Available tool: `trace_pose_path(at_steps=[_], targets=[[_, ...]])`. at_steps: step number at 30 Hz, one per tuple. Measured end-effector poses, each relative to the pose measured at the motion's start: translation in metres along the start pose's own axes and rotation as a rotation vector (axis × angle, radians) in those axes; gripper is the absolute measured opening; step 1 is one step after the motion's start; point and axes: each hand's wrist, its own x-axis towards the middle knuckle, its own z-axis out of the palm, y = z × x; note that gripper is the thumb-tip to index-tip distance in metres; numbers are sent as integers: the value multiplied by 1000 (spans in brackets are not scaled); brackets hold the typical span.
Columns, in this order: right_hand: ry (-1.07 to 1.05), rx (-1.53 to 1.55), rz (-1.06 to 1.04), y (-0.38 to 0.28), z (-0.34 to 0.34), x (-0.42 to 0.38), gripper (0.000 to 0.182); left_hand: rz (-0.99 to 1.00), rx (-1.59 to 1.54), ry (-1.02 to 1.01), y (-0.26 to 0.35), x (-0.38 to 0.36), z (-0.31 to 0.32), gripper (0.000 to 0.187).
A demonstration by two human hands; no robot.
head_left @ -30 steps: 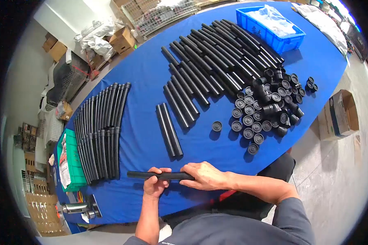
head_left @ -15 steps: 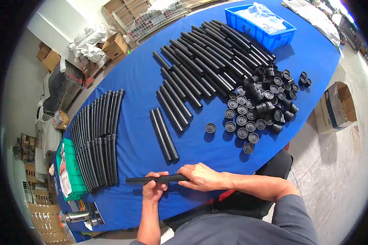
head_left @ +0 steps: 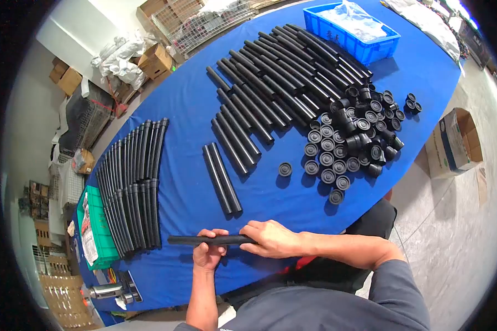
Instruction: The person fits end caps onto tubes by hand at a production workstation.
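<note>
A black plastic tube lies level across both hands, close over the front of the table. My left hand has its fingers wrapped round the middle of it. At the tube's right end my right hand is closed, and its fingers hide that end. Two loose black tubes lie side by side just beyond my hands. One round black end cap sits apart from a heap of similar caps on the right.
Many black tubes are spread over the blue-covered table. Tubes with collared ends lie in two rows at left, beside a green crate. A blue crate with plastic film stands at the back. A metal tool rests front left.
Both hands keep their grip on the tube. It has shifted very slightly to the left; everything else lies as before.
</note>
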Motion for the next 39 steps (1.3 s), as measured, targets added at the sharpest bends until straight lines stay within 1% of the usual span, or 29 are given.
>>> trace_pose_path(at_steps=[3, 6, 7, 10, 12, 14, 15, 18, 19, 21, 22, 23, 26, 27, 30, 31, 34, 35, 36, 38, 39], targets=[[-166, 320, 217, 0, -13, 8, 37, -15, 16, -15, 2, 1, -1, 39], [60, -29, -48, -6, -10, 3, 35, 8, -10, 87, 0, 1, -1, 39], [-5, -65, -51, -4, -10, 3, 35, 8, 2, 73, -1, 0, -1, 38], [-57, 196, 56, 2, -6, 3, 36, -10, 29, 23, 2, 1, 1, 36], [-9, 159, 39, 0, -8, 3, 36, -37, 31, -12, 5, 2, 3, 35], [34, 125, 24, -5, -10, 3, 36, -19, -7, 56, 3, 1, 2, 33], [48, 2, -56, -8, -13, 4, 38, -9, -27, 92, 2, 0, 2, 32], [-21, -65, -47, -1, -5, 2, 40, -23, -37, 69, 3, 1, 3, 31], [-22, 34, -36, -1, -8, 2, 39, -26, -40, 40, 3, 1, 2, 31], [-199, 267, 239, -8, -18, 9, 38, -27, -46, -18, 4, 1, 0, 30], [-289, 384, 376, -11, -21, 11, 37, -22, -43, 6, 4, 2, 0, 31], [-204, 314, 287, -10, -18, 7, 36, -19, -41, 30, 3, 2, -1, 31], [42, -125, -110, -9, -9, 3, 38, -14, -44, 61, 3, 0, -2, 31], [-27, -143, -89, -6, -8, 3, 39, -15, -47, 63, 2, 1, -1, 31], [-130, 210, 123, -8, -14, 4, 37, -23, -31, -19, 4, 2, 3, 31], [-326, 347, 354, -18, -30, 12, 37, -33, -33, -10, 4, 2, 2, 32], [-67, 123, 105, -13, -14, 5, 35, -46, -46, 27, 5, 1, -1, 32], [31, -39, -18, -13, -11, 1, 34, -38, -53, 45, 4, 1, -1, 32], [9, -83, -37, -12, -11, 1, 33, -30, -62, 63, 3, 1, 0, 32], [-30, -172, -71, -7, -9, 1, 33, -22, -32, 33, 2, 0, 2, 32], [-3, -57, -40, -7, -10, 1, 33, -19, -17, 14, 3, 1, 3, 32]])
